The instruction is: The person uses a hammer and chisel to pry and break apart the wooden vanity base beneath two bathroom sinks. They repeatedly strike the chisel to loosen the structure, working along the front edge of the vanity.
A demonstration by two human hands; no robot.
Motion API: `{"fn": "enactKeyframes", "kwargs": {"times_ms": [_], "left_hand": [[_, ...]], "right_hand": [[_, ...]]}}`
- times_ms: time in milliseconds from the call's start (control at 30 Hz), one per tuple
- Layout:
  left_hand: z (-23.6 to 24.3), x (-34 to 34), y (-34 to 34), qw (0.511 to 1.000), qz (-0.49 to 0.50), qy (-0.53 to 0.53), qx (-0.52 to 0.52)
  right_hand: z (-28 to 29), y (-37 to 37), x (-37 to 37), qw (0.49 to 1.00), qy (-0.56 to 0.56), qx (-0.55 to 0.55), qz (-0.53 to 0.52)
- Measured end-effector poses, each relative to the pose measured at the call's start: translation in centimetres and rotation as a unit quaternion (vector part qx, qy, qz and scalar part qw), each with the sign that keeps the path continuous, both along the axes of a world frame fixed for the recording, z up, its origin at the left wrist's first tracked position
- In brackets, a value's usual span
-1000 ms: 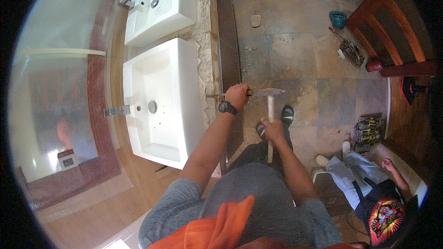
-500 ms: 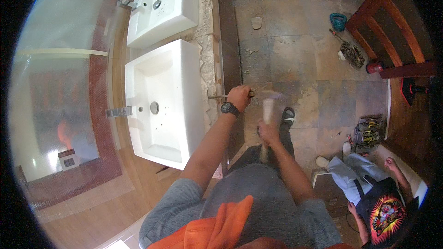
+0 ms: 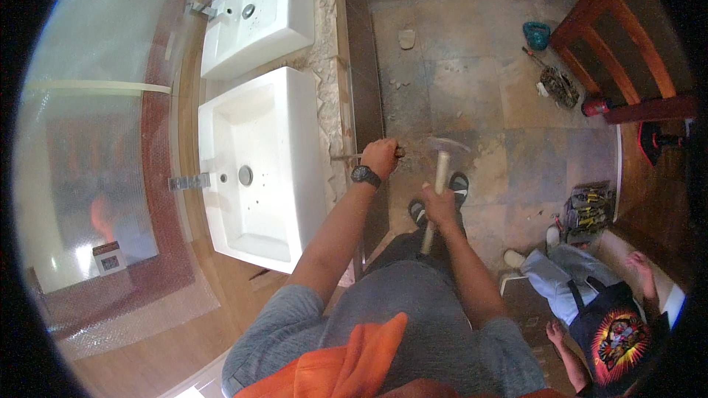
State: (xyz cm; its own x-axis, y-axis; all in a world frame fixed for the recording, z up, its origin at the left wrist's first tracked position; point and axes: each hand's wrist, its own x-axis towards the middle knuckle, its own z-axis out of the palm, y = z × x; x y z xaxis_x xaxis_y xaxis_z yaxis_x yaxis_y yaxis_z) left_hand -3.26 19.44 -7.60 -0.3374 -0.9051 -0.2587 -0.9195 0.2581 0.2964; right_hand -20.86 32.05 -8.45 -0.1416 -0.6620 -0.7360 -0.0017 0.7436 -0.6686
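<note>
Holding: left hand (image 3: pixel 380 158), fingers round a chisel (image 3: pixel 347 157), tip at the rough edge of the worktop (image 3: pixel 328 96). Right hand (image 3: pixel 441 206), fingers round a hammer (image 3: pixel 442 171), now swung farther off the chisel; likely between blows.

Glare whitened the rectangular white ceramic basin (image 3: pixel 271 156). The curved grey metal hammer head (image 3: pixel 450 144) blurred. Picture corners were black.

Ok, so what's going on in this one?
The person's left grip holds a chisel-like tool pointing toward the chipped counter edge beside a white basin. The right grip holds a hammer, its blurred head apart from the tool's near end. Another person is at lower right.
</note>
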Motion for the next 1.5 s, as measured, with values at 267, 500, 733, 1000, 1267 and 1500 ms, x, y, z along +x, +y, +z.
{"fn": "enactKeyframes", "kwargs": {"times_ms": [267,500,733,1000,1267,1500], "left_hand": [[-1.5,0.8,0.0,1.0,-0.011,0.002,-0.014],[-0.1,0.0,-0.3,1.0,-0.02,-0.012,-0.017],[0.0,-0.4,-0.7,0.999,-0.023,-0.026,-0.008],[-0.7,0.1,-0.3,1.0,-0.013,-0.005,-0.017],[-0.1,-0.3,-0.5,0.999,-0.018,-0.029,-0.005],[-0.4,0.1,-0.2,0.999,-0.016,-0.037,-0.015]], "right_hand": [[-2.5,0.9,0.1,0.998,-0.052,-0.001,0.035],[-1.0,0.6,0.6,0.997,-0.011,0.009,0.071],[-8.7,2.6,3.6,0.986,0.095,-0.133,0.017],[-3.2,1.4,2.5,0.996,-0.065,0.004,-0.059],[-5.2,1.0,3.6,0.99,0.021,-0.065,-0.123],[-4.8,1.3,1.3,0.991,-0.095,0.002,-0.094]]}}
